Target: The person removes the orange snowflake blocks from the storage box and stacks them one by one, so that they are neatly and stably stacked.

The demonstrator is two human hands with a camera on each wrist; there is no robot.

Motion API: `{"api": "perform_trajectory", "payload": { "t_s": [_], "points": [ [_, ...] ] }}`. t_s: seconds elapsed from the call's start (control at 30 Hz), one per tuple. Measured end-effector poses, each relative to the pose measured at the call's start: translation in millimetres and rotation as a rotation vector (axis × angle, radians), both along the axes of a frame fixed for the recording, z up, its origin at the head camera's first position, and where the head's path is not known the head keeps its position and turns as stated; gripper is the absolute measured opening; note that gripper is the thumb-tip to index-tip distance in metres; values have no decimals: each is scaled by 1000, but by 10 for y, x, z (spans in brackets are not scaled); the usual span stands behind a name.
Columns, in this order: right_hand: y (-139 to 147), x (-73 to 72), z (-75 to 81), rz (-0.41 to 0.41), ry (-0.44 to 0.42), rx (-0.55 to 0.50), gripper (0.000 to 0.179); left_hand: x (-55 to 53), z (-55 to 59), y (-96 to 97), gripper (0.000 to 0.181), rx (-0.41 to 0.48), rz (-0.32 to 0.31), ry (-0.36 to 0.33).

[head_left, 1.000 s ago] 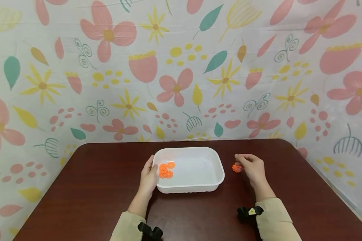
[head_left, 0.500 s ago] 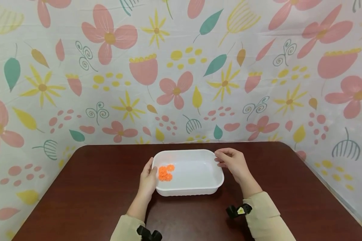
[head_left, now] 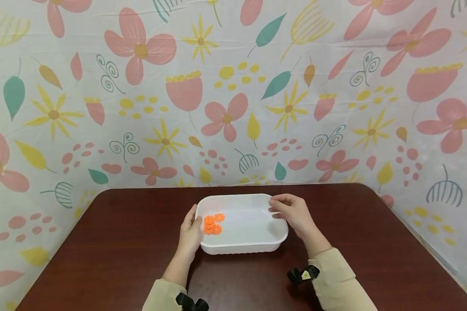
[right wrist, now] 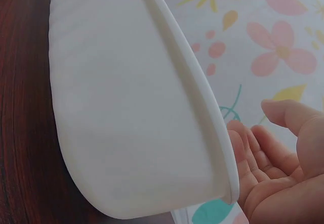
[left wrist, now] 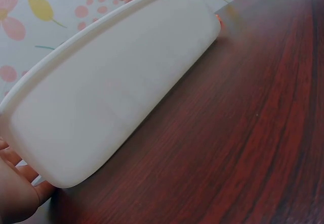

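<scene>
- Nearest, two beige sleeves [head_left: 163, 296] and the black cameras [head_left: 303, 275] strapped to the wrists come in from the bottom edge; lifting the right forearm a little would help it clear the tray wall.
- Left hand [head_left: 190, 233] grips the white tray [head_left: 239, 249] by its left end, thumb at the rim and fingers against the outside; a firm, even hold like this should stop the tray sliding or tipping.
- Small orange pieces [head_left: 211, 226] lie inside the tray, bunched and partly overlapping at its left end, so I cannot count them; anything added is best laid gently beside them.
- Right hand [head_left: 292, 212] reaches over the far right corner, fingers loosely bent and thumb apart from them; I see nothing between them, though the rim hides part of the fingers. Passing well over the rim before letting anything go would avoid a spill.
- Past the tray's right end, the left wrist view shows an orange bit [left wrist: 218, 18], too little to identify; a light fingertip pick would suit it.
- Farther off, the dark brown table [head_left: 101, 242] ends at a flowered sheet [head_left: 225, 142].
</scene>
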State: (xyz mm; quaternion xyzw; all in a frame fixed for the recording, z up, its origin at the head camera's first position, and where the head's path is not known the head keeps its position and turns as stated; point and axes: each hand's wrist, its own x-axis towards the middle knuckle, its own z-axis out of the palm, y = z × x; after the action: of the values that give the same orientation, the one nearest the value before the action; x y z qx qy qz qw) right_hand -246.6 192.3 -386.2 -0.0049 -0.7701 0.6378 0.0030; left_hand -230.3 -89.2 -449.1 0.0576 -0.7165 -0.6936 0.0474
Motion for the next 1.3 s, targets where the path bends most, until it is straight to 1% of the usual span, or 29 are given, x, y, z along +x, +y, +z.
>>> {"api": "perform_trajectory", "payload": {
  "t_s": [0.27,0.4,0.6,0.83,1.03,1.1,1.3],
  "points": [
    [-73,-22,-4,40,-6,45,39,-3,-3,-14,51,-3,-5,-20],
    [-132,-47,-22,55,-6,79,37,-3,-8,-18,51,0,-4,-18],
    [-235,-48,-25,78,-6,118,33,-2,-11,-21,50,-15,-5,-16],
    [-322,-63,-41,75,-22,135,34,0,7,-18,50,-17,2,1],
    [-366,-57,-67,85,-34,155,35,4,5,-20,50,-12,1,-6],
    [-388,-22,-28,78,-38,161,32,7,5,-23,50,-7,-2,-7],
    [-463,117,154,72,-32,200,26,7,24,-24,51,-6,-12,-4]
  ]
}}
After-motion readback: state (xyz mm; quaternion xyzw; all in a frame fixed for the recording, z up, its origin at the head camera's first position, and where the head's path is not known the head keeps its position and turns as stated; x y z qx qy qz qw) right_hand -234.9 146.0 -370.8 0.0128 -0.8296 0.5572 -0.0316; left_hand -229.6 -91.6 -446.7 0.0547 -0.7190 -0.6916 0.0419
